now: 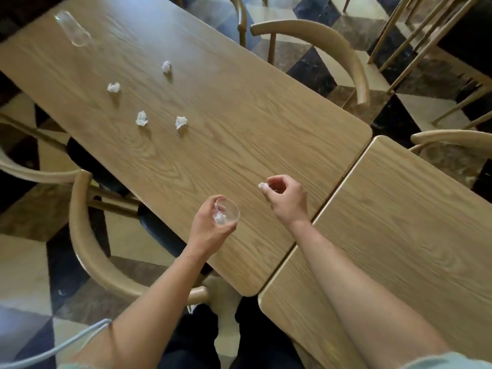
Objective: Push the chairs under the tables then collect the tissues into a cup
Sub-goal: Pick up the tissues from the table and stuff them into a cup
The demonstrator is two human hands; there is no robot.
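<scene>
The right hand (286, 194) pinches a tissue (262, 185) at 2 o'clock from the cup (227, 210) the left hand (210, 227) grips; releasing early would miss.

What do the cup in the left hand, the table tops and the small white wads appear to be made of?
The cup in the left hand looks like clear glass or plastic: see-through, with glints; which one, I cannot tell. The table top shows pale wood grain with a matte finish, possibly laminate. The wads look like crumpled white tissue paper: soft and creased.
</scene>
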